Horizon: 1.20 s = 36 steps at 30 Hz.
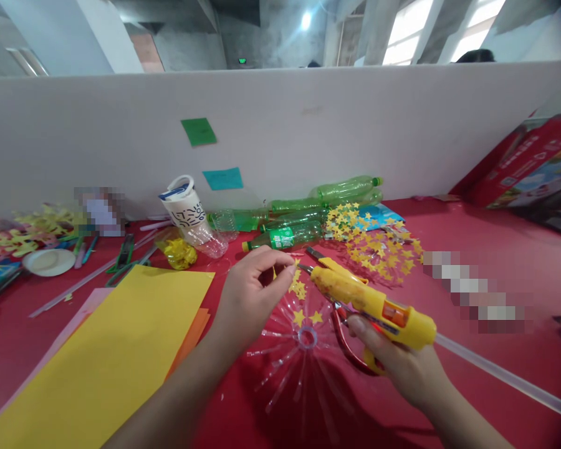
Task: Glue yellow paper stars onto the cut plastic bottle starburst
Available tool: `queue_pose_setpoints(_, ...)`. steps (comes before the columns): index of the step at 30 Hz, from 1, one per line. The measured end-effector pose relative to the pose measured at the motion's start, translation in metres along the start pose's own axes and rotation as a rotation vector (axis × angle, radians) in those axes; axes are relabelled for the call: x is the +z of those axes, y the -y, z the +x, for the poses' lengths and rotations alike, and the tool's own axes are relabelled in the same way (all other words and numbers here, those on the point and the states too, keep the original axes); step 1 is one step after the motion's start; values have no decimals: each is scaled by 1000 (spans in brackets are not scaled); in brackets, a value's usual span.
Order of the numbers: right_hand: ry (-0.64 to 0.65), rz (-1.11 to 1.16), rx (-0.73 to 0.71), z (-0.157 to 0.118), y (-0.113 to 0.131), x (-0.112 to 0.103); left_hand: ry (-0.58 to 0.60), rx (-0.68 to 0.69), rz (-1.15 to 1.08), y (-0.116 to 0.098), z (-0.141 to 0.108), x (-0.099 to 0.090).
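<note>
My right hand is wrapped round a yellow glue gun, its nozzle pointing left. A clear glue stick sticks out of the gun's back end. Close to the nozzle, my left hand pinches with thumb and forefinger at a small yellow star, mostly hidden by the fingertips. Beneath both hands lies a clear plastic bottle piece cut into strips that fan out round its neck. Several yellow stars are on its upper strips. Red-handled pliers lie just under the glue gun.
Yellow paper covers the left front. Green bottles lie by the white partition. A star-covered plastic piece is behind the gun, near a box cutter. A white cup leans at back left.
</note>
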State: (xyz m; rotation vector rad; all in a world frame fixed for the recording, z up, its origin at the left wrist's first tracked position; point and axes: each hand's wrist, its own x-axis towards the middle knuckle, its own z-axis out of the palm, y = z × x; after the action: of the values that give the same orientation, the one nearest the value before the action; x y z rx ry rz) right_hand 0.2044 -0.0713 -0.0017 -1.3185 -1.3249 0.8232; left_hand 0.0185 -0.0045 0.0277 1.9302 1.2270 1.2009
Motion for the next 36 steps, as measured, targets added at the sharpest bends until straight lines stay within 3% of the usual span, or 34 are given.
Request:
queue_pose_setpoints(4, -25, -28, -54, 2, -5, -5, 29, 23, -33, -5, -2, -3)
queue_pose_setpoints(11, -53, -90, -143, 11, 3, -9, 271, -381, -501, -5, -3, 2)
queue_pose_setpoints(16, -41, -234, -300, 11, 7, -6, 431, -607, -679, -8, -10, 11)
queue_pose_setpoints(19, -44, -229, -398, 9, 6, -6, 489, -668, -735, -11, -14, 15)
queue_pose_setpoints(22, -32, -234, -493, 8, 4, -6, 542, -659, -775, -10, -17, 18)
queue_pose_setpoints(29, 12, -320, -542, 8, 5, -6, 552, -667, -699, -7, -18, 23)
queue_pose_setpoints(32, 4, -280, -489, 9, 4, -8, 511, -557, -543, -10, -12, 14)
queue_pose_setpoints(36, -32, -273, -405, 11, 5, -11, 331, -306, -240, -12, -9, -9)
